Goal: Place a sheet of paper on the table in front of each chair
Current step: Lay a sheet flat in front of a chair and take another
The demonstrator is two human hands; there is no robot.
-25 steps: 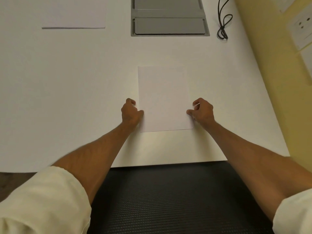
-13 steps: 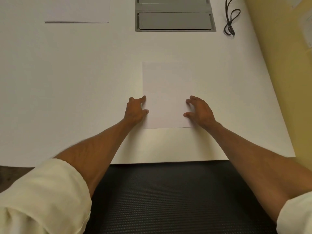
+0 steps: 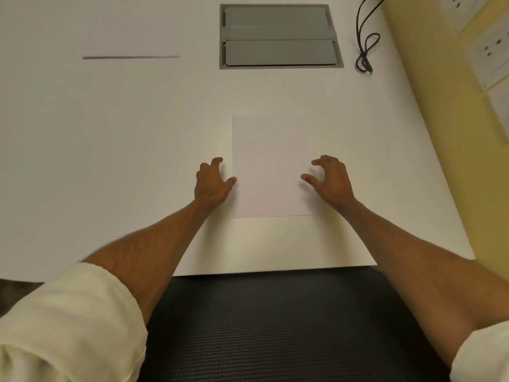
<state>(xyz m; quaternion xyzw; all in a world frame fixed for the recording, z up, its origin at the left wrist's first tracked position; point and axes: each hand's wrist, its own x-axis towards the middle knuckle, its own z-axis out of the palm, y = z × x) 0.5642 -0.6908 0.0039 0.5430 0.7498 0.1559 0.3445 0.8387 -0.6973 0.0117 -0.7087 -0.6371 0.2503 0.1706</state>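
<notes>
A white sheet of paper [image 3: 271, 164] lies flat on the white table [image 3: 110, 150], straight ahead of the black chair seat [image 3: 275, 326]. My left hand [image 3: 212, 183] hovers at the sheet's left edge with fingers spread and curled, its thumb tip at the paper's border. My right hand [image 3: 330, 179] is over the sheet's right edge, fingers apart, holding nothing. Another stack of paper [image 3: 130, 37] lies at the far left of the table, its near edge showing as a thin dark line.
A grey cable hatch [image 3: 279, 37] is set into the table beyond the sheet. A black cable [image 3: 365, 51] loops at the back right. A yellow wall with white sockets [image 3: 493, 51] runs along the table's right side.
Both hands pinched the sheet's side edges a second ago. They have let go and their fingers have opened; the sheet now lies flat and squared to the table edge.
</notes>
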